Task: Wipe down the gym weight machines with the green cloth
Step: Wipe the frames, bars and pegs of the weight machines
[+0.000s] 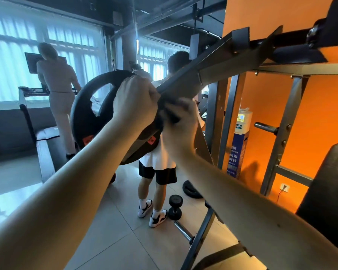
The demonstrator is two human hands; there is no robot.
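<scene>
By the windows on the left, a person [57,78] stands on a treadmill [45,137]. Nearer, a black plate [86,117] hangs on the low end of a sloping steel beam [213,61]. The left hand [135,102] is curled over the plate's rim, gripping it. The right hand [181,125] is just beside it, close against the beam's end. It is too blurred to tell whether its fingers grip anything. A dark smear [171,114] shows at them, and I can't tell if that is the cloth. Behind the hands stands someone in black shorts [158,174], with a dumbbell [175,206] on the floor beside their shoes. On the right, a black pad [328,188] sits before an orange wall [320,114].
</scene>
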